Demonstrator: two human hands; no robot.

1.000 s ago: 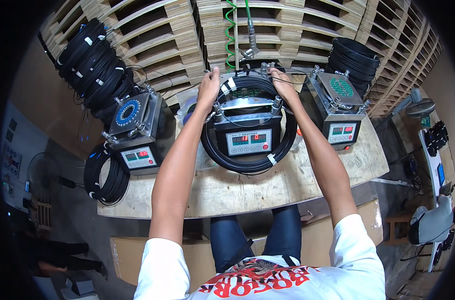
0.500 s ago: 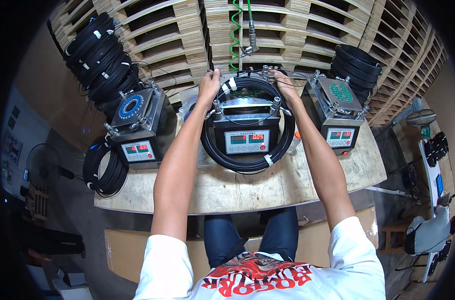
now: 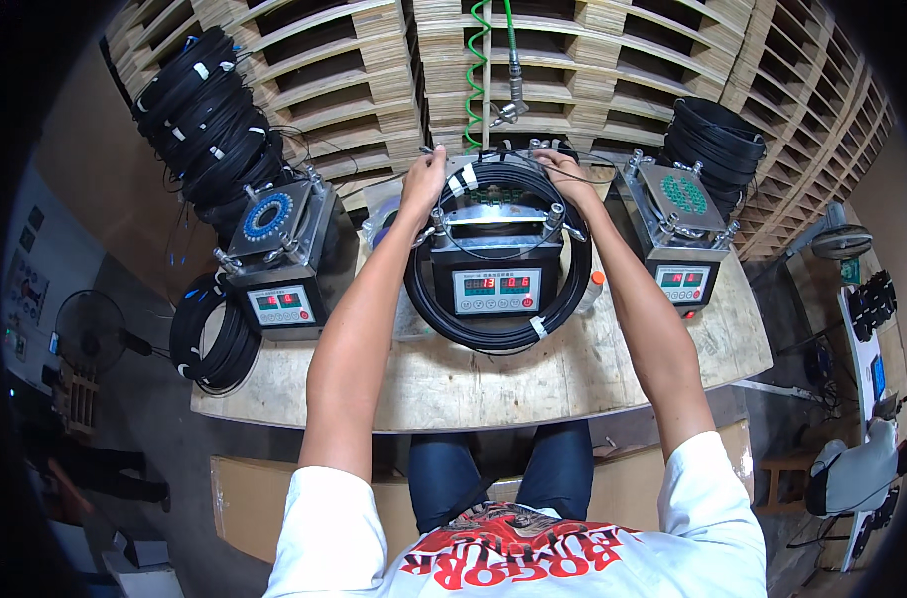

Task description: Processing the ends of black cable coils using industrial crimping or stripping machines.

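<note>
The left hand [image 3: 425, 187] and right hand [image 3: 567, 177] flank the top of a round black cable coil with white bands [image 3: 483, 340]; whether their narrowed fingers pinch cable, I cannot tell. The coil rings a black-and-silver metal machine [image 3: 495, 266] on the pale wooden table [image 3: 473, 399].

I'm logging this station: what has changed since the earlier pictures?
The red digits on the machine displays changed; no grip was visibly taken or released. The left hand and right hand stay near the middle machine's far corners, black cable coil still framing its front.
</note>
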